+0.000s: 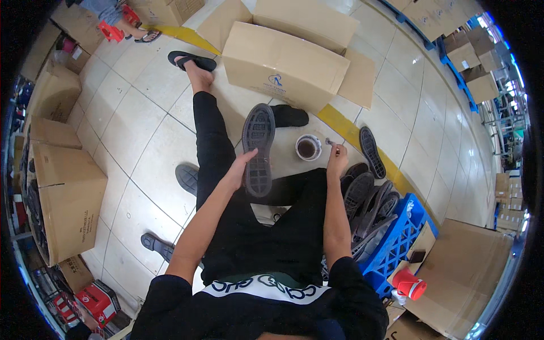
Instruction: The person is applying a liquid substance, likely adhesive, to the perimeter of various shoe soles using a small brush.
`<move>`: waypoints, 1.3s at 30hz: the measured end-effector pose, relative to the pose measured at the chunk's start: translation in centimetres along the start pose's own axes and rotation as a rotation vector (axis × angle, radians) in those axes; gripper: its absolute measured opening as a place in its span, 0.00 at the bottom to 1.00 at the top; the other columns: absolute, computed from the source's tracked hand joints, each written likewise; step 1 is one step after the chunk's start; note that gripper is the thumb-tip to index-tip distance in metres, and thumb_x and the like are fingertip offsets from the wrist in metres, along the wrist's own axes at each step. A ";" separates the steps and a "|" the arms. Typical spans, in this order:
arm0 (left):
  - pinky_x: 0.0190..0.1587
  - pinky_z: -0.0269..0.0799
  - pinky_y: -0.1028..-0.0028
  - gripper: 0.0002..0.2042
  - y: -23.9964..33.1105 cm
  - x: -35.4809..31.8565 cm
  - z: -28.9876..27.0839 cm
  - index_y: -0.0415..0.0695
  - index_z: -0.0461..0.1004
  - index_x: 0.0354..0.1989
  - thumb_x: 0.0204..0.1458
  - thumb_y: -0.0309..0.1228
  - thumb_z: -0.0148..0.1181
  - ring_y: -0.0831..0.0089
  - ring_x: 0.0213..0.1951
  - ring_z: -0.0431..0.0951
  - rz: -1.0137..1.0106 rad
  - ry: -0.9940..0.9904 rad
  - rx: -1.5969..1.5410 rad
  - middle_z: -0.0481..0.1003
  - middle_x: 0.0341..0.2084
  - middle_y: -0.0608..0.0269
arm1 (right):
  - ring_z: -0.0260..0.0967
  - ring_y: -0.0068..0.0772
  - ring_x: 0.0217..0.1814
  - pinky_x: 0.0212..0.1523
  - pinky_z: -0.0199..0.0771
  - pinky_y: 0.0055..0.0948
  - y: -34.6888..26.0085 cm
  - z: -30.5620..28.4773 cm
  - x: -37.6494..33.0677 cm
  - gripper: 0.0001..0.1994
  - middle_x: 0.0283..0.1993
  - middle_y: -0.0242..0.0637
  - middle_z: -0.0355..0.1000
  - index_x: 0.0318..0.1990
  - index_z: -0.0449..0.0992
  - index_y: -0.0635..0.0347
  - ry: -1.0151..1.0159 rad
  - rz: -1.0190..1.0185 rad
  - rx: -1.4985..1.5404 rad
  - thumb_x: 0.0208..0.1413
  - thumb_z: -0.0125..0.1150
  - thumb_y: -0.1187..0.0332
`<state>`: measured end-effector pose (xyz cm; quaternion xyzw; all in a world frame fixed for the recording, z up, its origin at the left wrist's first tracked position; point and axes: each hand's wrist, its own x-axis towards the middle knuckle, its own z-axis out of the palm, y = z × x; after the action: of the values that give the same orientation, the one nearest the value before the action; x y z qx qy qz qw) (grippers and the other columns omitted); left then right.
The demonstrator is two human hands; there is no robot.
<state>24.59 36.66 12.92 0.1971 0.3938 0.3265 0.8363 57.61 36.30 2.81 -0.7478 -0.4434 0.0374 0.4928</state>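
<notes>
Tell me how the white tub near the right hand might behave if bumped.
The white tub would probably slide if pushed, as the tiled floor looks smooth and shiny. Being open-topped, it could spill its dark contents if tipped. Its round shape suggests it might roll once on its side.

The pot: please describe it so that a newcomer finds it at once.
Start at the big open carton, top centre. Below, between the sole in the left hand and the right hand, stands the pot. Its round pale rim around dark contents sets it apart from the long sole.
</notes>
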 end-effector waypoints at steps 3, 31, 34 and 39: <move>0.46 0.76 0.62 0.20 0.4 -0.1 -0.4 0.36 0.65 0.53 0.62 0.40 0.45 0.61 0.42 0.79 0.005 0.046 0.016 0.76 0.42 0.53 | 0.65 0.37 0.22 0.29 0.68 0.36 -3.9 0.8 0.7 0.12 0.22 0.41 0.68 0.31 0.72 0.66 0.082 -0.192 0.081 0.58 0.59 0.64; 0.56 0.66 0.67 0.42 -1.7 -2.5 1.2 0.42 0.62 0.61 0.53 0.67 0.29 0.67 0.53 0.71 0.036 -0.437 0.211 0.71 0.52 0.58 | 0.70 0.27 0.25 0.25 0.69 0.24 -23.2 -1.5 -1.1 0.10 0.29 0.37 0.71 0.33 0.70 0.63 -0.525 0.412 0.948 0.62 0.52 0.65; 0.57 0.66 0.63 0.41 -2.0 -2.1 0.8 0.43 0.63 0.60 0.54 0.67 0.27 0.65 0.53 0.71 0.039 -0.420 0.206 0.72 0.50 0.57 | 0.70 0.27 0.25 0.24 0.69 0.23 -23.2 -1.6 -1.3 0.10 0.28 0.36 0.71 0.32 0.70 0.63 -0.490 0.428 0.943 0.62 0.52 0.65; 0.55 0.67 0.68 0.41 -2.1 -2.3 0.8 0.42 0.62 0.61 0.54 0.67 0.30 0.68 0.52 0.72 0.038 -0.396 0.208 0.71 0.51 0.57 | 0.68 0.23 0.24 0.24 0.67 0.21 -23.3 -1.6 -1.3 0.11 0.27 0.34 0.70 0.32 0.70 0.61 -0.466 0.409 0.914 0.63 0.50 0.65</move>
<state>24.91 33.53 13.42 0.3499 0.2496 0.2549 0.8662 42.98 37.08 21.06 -0.5005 -0.3252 0.4857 0.6386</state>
